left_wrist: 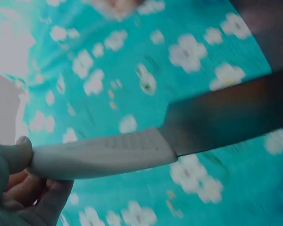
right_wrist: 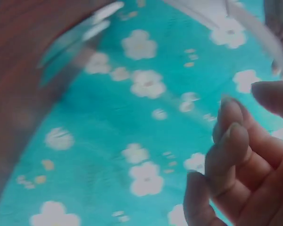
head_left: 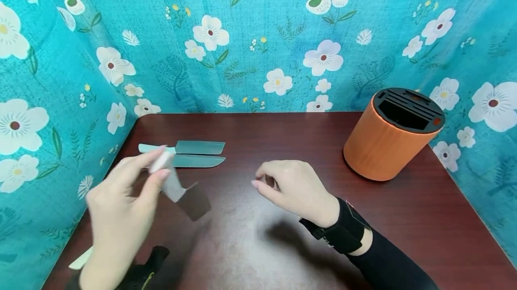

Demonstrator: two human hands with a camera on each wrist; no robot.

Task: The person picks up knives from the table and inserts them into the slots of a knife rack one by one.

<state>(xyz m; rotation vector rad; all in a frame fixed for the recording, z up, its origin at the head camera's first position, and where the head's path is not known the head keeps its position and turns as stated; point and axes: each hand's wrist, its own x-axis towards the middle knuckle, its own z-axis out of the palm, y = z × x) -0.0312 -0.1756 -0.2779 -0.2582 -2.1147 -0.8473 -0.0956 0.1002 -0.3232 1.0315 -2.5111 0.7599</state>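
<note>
My left hand [head_left: 123,200] pinches the butt end of a pale handle on a broad-bladed kitchen knife [head_left: 173,184], raised above the left side of the table. In the left wrist view the knife's dark blade [left_wrist: 226,120] points away from the fingers and runs out of frame. My right hand [head_left: 296,186] hovers near the middle of the table with loosely curled fingers and holds nothing. Behind the left hand lie two more knives, a far one [head_left: 199,147] and a near one [head_left: 198,161], blades to the right; the near one's handle is mostly hidden.
An orange wood-look knife block [head_left: 385,144] with a black slotted top stands at the table's back right. Near the left edge, a pale strip [head_left: 82,258] pokes out from behind my left wrist. A blue flowered cloth [head_left: 258,38] surrounds the dark brown table [head_left: 258,133].
</note>
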